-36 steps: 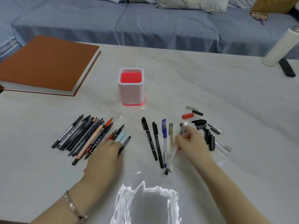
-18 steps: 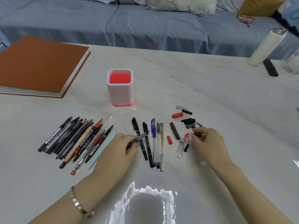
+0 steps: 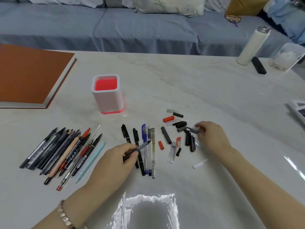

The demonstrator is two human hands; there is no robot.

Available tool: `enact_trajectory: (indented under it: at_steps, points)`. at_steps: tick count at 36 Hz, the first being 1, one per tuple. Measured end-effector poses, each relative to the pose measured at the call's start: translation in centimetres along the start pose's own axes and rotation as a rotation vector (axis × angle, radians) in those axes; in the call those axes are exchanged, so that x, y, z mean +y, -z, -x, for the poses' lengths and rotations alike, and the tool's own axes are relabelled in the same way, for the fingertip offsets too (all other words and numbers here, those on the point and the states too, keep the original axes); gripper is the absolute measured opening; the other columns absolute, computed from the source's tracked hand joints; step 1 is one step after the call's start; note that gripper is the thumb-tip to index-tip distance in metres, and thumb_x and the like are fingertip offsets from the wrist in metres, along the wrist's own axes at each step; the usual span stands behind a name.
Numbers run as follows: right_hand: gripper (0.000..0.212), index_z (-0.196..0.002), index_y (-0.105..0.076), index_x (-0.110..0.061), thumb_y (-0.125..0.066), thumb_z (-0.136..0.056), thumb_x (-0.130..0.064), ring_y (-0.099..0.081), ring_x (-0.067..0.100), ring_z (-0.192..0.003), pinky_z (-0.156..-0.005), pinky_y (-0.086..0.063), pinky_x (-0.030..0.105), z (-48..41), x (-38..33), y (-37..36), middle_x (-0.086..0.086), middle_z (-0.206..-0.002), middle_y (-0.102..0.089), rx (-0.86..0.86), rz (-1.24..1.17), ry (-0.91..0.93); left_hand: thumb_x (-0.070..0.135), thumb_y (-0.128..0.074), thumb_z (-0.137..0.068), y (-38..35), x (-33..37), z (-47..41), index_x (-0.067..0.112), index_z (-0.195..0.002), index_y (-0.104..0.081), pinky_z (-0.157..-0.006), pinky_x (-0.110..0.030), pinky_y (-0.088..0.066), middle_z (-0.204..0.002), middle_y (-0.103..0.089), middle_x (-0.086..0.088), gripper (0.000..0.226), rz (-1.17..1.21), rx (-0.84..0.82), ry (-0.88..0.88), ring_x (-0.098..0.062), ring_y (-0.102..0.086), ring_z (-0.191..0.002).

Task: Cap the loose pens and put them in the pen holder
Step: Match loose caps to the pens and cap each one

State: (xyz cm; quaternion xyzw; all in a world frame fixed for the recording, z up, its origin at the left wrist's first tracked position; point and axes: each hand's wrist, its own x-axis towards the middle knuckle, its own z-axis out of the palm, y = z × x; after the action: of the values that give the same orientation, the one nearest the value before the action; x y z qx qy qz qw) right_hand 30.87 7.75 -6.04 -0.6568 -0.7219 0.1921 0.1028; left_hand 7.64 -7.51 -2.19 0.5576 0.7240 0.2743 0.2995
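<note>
A white pen holder (image 3: pixel 108 98) with a red inside stands upright at the table's middle. Several uncapped pens (image 3: pixel 66 152) lie fanned out at the left. A few capped pens (image 3: pixel 145 138) lie side by side in the centre. Loose caps (image 3: pixel 179 129), black, red and clear, are scattered to the right. My left hand (image 3: pixel 115 161) grips a grey uncapped pen (image 3: pixel 143 145), tip pointing up and right. My right hand (image 3: pixel 212 136) pinches a grey cap (image 3: pixel 192 130) at the edge of the cap pile.
A big brown book (image 3: pixel 31 75) lies at the far left. A white bottle (image 3: pixel 252 45), a black bar (image 3: pixel 258 65) and a clear bag (image 3: pixel 287 57) stand at the far right. A blue sofa (image 3: pixel 132 28) runs behind the table. A small white piece (image 3: pixel 198 164) lies near my right forearm.
My left hand picked a grey pen out of the left pile and carried it toward the centre. My right hand let go of a clear pen and moved right to the caps, taking a grey one.
</note>
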Motion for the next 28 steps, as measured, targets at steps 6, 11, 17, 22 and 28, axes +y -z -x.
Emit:
enact_trajectory:
  at_steps: [6,11,17,22,28]
  points:
    - [0.024,-0.095,-0.071,-0.013,-0.051,-0.084,-0.005,-0.05,0.018,-0.079,-0.068,-0.034,0.024,1.1,0.4,0.4,0.002,-0.084,-0.06,-0.021,-0.088,0.01,0.023,-0.053,-0.089,0.1,-0.3,0.2,0.046,-0.073,-0.051,-0.06,-0.021,-0.044,-0.074,-0.062,0.009,0.028,0.038,-0.001,0.029,-0.006,-0.05,-0.058]
    - [0.022,-0.095,-0.07,-0.014,-0.053,-0.083,-0.007,-0.056,0.019,-0.086,-0.075,-0.039,0.024,1.1,0.4,0.4,0.004,-0.095,-0.066,-0.028,-0.108,0.005,0.023,-0.053,-0.089,0.0,-0.3,0.3,0.046,-0.077,-0.052,-0.057,-0.01,-0.04,-0.072,-0.062,0.01,0.025,0.051,-0.018,0.031,0.006,-0.049,-0.058]
    - [0.025,-0.101,-0.067,-0.013,-0.051,-0.084,-0.005,-0.055,0.018,-0.088,-0.08,-0.039,0.024,-1.0,-1.3,0.5,0.007,-0.105,-0.065,0.07,-0.14,0.064,0.024,-0.053,-0.089,0.1,-0.4,0.0,0.044,-0.074,-0.053,-0.057,-0.016,-0.043,-0.074,-0.063,0.006,0.025,0.047,-0.012,0.04,-0.004,-0.049,-0.056]
    - [0.02,-0.103,-0.066,-0.015,-0.053,-0.088,-0.012,-0.055,0.02,-0.098,-0.083,-0.04,0.028,-3.4,-3.5,0.0,0.004,-0.108,-0.062,-0.024,-0.078,0.145,0.021,-0.055,-0.088,0.3,-0.9,-0.6,0.044,-0.074,-0.054,-0.056,-0.016,-0.041,-0.07,-0.062,0.004,0.027,0.079,0.012,0.052,-0.005,-0.048,-0.056]
    - [0.017,-0.099,-0.066,-0.012,-0.054,-0.088,-0.015,-0.057,0.026,-0.099,-0.079,-0.045,0.033,-4.4,-5.1,-0.4,0.009,-0.108,-0.062,-0.098,0.032,0.081,0.021,-0.056,-0.087,0.4,-1.3,-0.9,0.038,-0.077,-0.061,-0.052,-0.014,-0.037,-0.061,-0.057,0.007,0.021,0.123,0.025,0.082,-0.002,-0.046,-0.052]
